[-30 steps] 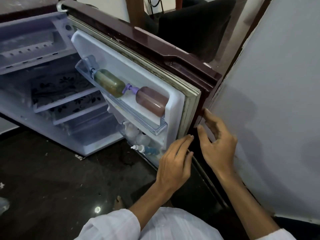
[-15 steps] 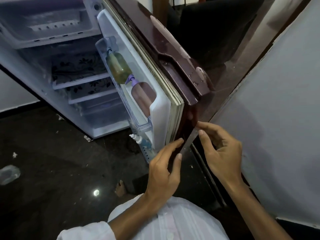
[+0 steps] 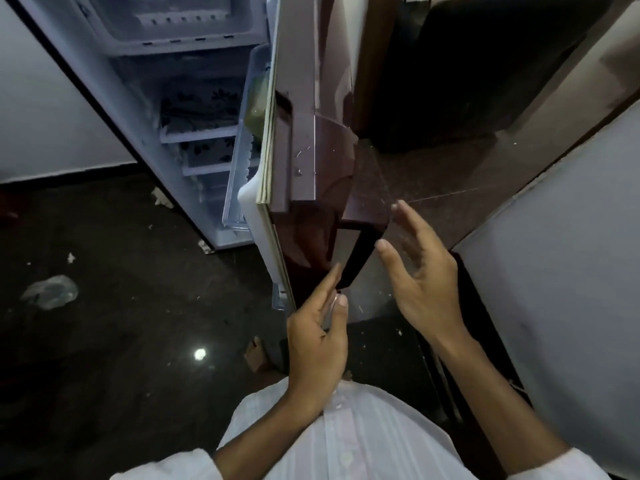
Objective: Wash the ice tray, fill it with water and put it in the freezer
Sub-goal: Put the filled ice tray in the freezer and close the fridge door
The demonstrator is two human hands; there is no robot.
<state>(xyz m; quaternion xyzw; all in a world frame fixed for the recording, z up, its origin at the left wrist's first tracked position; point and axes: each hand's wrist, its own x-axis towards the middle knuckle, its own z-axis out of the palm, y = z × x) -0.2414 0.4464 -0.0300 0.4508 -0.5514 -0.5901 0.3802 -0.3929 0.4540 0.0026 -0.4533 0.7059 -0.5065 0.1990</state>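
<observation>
The maroon fridge door (image 3: 311,140) stands half swung, seen edge-on, with its dark handle (image 3: 356,251) near my hands. My left hand (image 3: 318,341) is just below the handle, fingers straight, fingertips at the door's lower edge. My right hand (image 3: 419,271) hovers to the right of the handle, fingers spread and apart from it. Behind the door the white freezer compartment (image 3: 173,26) shows at the top of the fridge interior. I cannot make out the ice tray. A bottle (image 3: 258,105) sits in the door rack.
A grey-white wall or panel (image 3: 561,271) rises close on the right. The dark floor (image 3: 121,323) carries a crumpled plastic bag (image 3: 50,291) and scraps of litter. A dark seat (image 3: 485,64) stands behind the door. My bare foot (image 3: 256,355) is below the door.
The fridge door has swung further towards shut, from wide open to edge-on. Both hands have come off the door's edge; the right hand has opened wide beside the handle.
</observation>
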